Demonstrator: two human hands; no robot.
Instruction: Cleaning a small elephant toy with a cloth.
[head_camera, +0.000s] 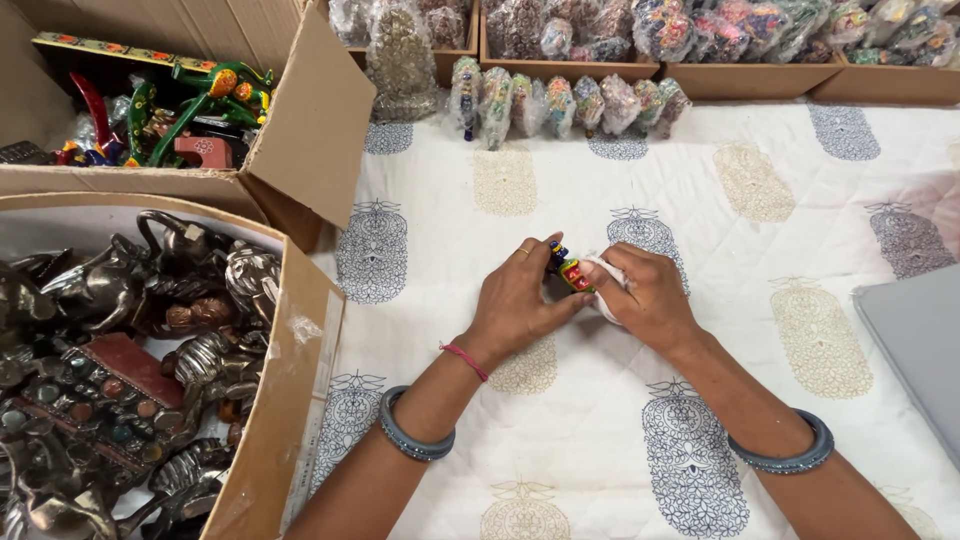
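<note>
The left hand (518, 300) and right hand (645, 297) meet over the printed cloth (760, 330), pinching a small painted figure (568, 270) between them; the right also grips what seems a white cloth (606, 282).

On the printed cloth (760, 330), two cardboard boxes (300, 330) lie left of the hands (585, 300); wrapped figurines (570, 105) stand behind them, trays (740, 75) farther behind, a flat board (915, 340) right.
</note>
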